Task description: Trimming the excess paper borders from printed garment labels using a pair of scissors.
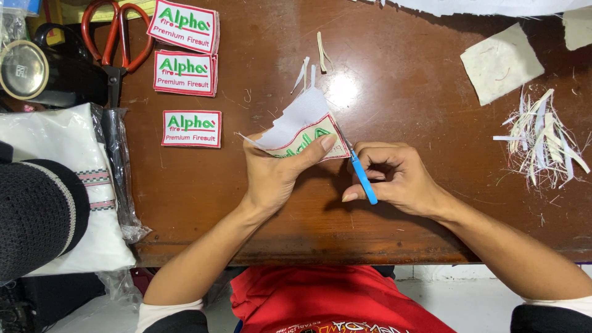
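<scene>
My left hand grips an embroidered patch with white backing, green lettering and a red border, tilted up over the brown wooden table. My right hand holds small blue-handled snips, their blades at the patch's right edge. The two hands sit close together near the table's middle.
Finished patches lie at the upper left: two stacks and a single one. Red-handled scissors lie beside them. A pile of trimmed strips and a pale fabric square are at right. Bagged white cloth sits left.
</scene>
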